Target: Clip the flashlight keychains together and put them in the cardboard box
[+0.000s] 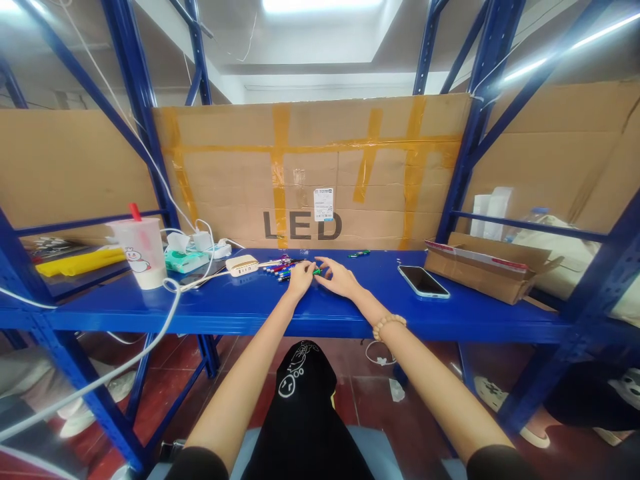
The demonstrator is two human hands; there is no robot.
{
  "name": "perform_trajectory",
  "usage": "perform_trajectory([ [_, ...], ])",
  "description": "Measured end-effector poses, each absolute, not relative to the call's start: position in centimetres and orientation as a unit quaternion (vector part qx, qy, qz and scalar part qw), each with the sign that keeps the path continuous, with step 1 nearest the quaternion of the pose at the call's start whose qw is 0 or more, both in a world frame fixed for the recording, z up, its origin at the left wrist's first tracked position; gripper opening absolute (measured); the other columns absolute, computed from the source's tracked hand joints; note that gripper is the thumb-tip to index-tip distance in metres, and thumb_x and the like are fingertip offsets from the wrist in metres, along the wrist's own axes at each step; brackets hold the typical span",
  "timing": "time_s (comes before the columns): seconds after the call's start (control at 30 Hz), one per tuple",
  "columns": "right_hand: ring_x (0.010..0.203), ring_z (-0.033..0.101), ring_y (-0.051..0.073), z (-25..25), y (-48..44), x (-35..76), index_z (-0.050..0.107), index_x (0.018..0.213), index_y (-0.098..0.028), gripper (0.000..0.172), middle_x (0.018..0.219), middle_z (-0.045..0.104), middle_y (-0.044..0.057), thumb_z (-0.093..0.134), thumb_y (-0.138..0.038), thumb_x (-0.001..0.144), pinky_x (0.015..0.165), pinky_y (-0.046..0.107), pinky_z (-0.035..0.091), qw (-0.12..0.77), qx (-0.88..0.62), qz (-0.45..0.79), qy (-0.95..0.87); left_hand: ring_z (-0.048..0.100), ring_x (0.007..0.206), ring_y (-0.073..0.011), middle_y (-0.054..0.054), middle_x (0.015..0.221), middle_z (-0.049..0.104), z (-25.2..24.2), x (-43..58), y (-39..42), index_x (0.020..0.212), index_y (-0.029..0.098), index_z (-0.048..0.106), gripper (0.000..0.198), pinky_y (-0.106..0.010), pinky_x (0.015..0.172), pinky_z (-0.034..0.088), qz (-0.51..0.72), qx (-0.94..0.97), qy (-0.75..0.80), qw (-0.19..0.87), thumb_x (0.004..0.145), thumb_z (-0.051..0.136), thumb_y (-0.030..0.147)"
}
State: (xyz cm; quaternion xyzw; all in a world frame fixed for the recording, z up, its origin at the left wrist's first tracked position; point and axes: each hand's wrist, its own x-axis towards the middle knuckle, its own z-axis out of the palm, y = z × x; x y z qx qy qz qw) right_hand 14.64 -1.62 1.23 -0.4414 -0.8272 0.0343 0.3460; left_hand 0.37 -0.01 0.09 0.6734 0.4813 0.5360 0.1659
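My left hand (pixel 301 280) is closed at the middle of the blue shelf, its fingers round a green pen (pixel 317 271) whose end sticks out toward the right. Close beside it, my right hand (pixel 341 279) has its fingers bent and apart, with the fingertips near that pen; whether they touch it I cannot make out. Just beyond and left of my left hand lies a pile of pens (pixel 283 264) in several colours, partly hidden by the hand. Another green pen (pixel 359 253) lies farther back, by the cardboard.
A white power strip (pixel 242 266), a tissue pack (pixel 186 261) and a cup with a red straw (pixel 141 253) stand on the left, among white cables. Rightward are a phone (pixel 424 281) and an open cardboard box (pixel 477 267). A cardboard panel (pixel 225 187) closes the back.
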Motion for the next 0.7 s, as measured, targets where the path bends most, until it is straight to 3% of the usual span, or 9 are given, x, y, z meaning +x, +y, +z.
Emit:
perform_trajectory([
  [0.13,0.082,0.059,0.013,1.4,-1.7,14.5,0.049,0.123,-0.029,0.039,0.111,0.061,0.001,0.047,-0.036,0.085,0.07,0.026,0.047,0.337,-0.423,0.024,-0.841,0.056,0.063,-0.0131,-0.001,0.072,0.059,0.0,0.5,0.0,0.073,0.018,0.055,0.012,-0.026,0.065,0.045,0.555,0.646,0.473,0.228,0.08,0.045,0.014],
  [0.27,0.087,0.059,0.016,1.4,-1.5,14.5,0.062,0.103,-0.026,0.028,0.102,0.065,0.002,0.042,-0.039,0.088,0.07,0.026,0.045,0.327,-0.45,-0.001,-0.831,0.047,0.049,-0.0072,-0.001,0.079,0.055,-0.2,0.4,0.2,0.088,0.018,0.05,0.01,-0.024,0.057,0.044,0.598,0.581,0.48,0.272,0.082,0.043,0.014],
  [0.47,0.084,0.06,0.017,1.7,-1.9,14.6,0.061,0.096,-0.026,0.029,0.096,0.067,0.001,0.035,-0.037,0.091,0.065,0.026,0.042,0.314,-0.483,0.017,-0.817,0.054,0.067,-0.0096,-0.002,0.085,0.056,-0.5,0.0,0.8,0.088,0.018,0.051,0.011,-0.024,0.068,0.045,0.634,0.575,0.466,0.224,0.078,0.047,0.012],
  [0.7,0.093,0.059,0.016,1.5,-1.5,14.8,0.059,0.103,-0.027,0.034,0.099,0.067,-0.002,0.033,-0.014,0.086,0.074,0.027,0.044,0.318,-0.483,0.038,-0.815,0.057,0.074,-0.0126,-0.003,0.085,0.059,-0.2,-0.1,1.0,0.086,0.018,0.054,0.01,-0.028,0.073,0.045,0.647,0.553,0.486,0.199,0.077,0.05,0.016],
])
